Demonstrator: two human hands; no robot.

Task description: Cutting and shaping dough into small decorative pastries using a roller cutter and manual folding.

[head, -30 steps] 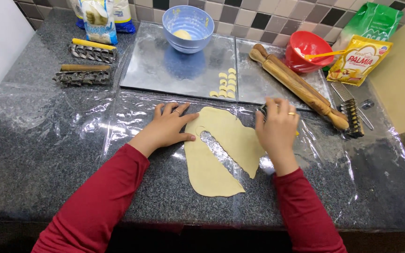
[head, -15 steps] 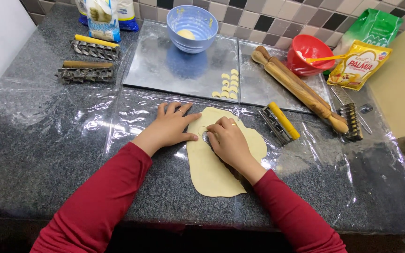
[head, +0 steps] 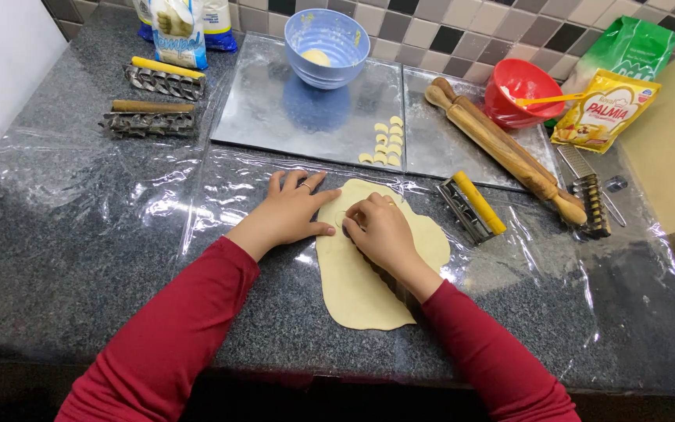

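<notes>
Pinching the dough sheet (head: 361, 289), right hand (head: 380, 230) fingers curl; left hand (head: 291, 211) lies spread flat.

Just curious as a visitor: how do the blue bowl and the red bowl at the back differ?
The blue bowl stands on a metal tray; the red bowl sits at the other tray's far edge. The blue bowl holds a pale lump of dough; the red bowl holds a yellow utensil. Both are round, open and upright.

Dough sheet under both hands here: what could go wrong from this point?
The thin dough sheet lies on wrinkled plastic film; pressure from the right hand might stretch or tear it. The left hand rests at its edge and may dent it. The yellow-handled cutter lies close by, where a sleeve could knock it.
</notes>
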